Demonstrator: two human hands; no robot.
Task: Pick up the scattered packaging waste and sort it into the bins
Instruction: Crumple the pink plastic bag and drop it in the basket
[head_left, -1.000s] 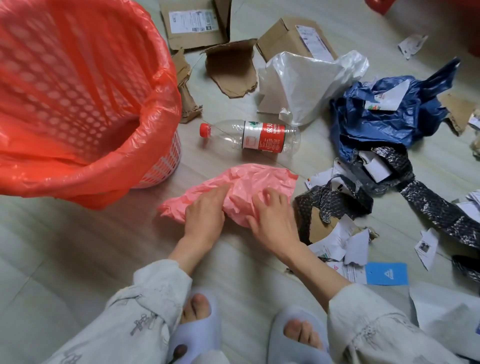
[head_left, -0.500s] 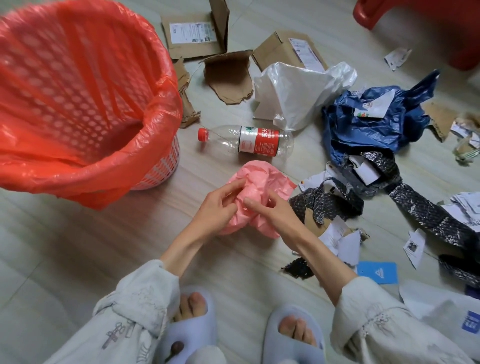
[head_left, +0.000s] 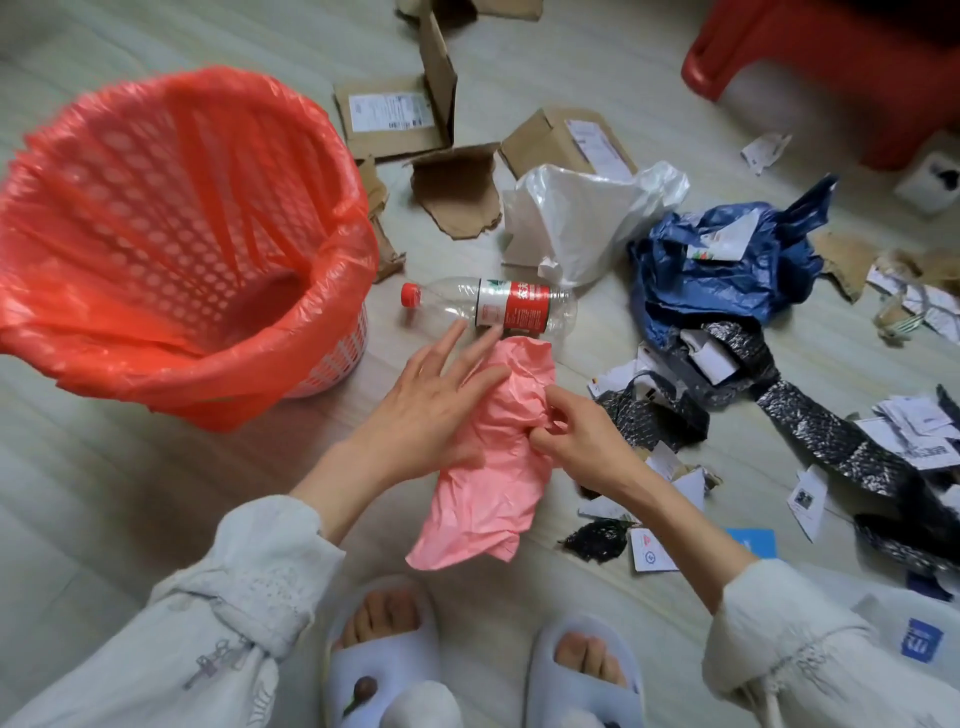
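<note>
Pink bag (head_left: 493, 457) pinched by right hand (head_left: 582, 441), partly hidden behind flat, spread left hand (head_left: 431, 410).

A single head-worn camera is looking steeply down from close above at the floor (head_left: 130, 493), taking in the person's sleeves and slippered feet (head_left: 384, 649) along the bottom edge.

The bin (head_left: 332, 358) is white plastic with a pattern of small holes, and its liner (head_left: 171, 223) is orange-red. The crumpled bag (head_left: 498, 457) is pink. The bottle (head_left: 488, 310) is clear with a red cap and a red and white label. One bag (head_left: 576, 218) is white, another (head_left: 727, 270) dark blue. The cardboard pieces (head_left: 457, 192) are brown. The floor (head_left: 104, 493) is pale grey-green.
</note>
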